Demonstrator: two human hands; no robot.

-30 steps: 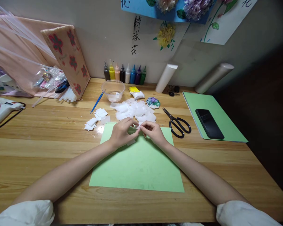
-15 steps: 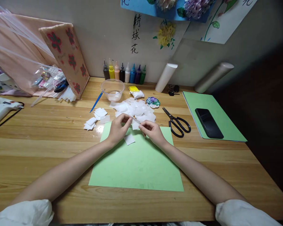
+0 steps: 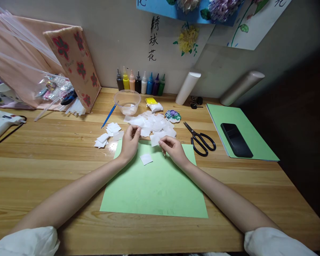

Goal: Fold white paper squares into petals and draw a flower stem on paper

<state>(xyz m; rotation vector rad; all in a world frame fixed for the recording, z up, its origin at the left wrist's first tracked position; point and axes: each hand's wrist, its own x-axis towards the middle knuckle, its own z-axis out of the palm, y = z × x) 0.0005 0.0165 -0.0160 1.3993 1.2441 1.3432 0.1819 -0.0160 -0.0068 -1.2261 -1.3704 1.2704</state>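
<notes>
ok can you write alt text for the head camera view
Two bare hands work over a green paper sheet on a wooden table: the right hand pinches a small white paper square, the left hand is at a pile of white squares. One loose white square lies on the sheet; black scissors lie to the right.

A pile of paper squares [image 3: 152, 123] is lying behind the paper sheet [image 3: 154, 192], with scissors [image 3: 200, 139] to its right and a bowl [image 3: 127, 100] behind it. A phone [image 3: 236, 135] is lying on a folder [image 3: 264, 151].
</notes>
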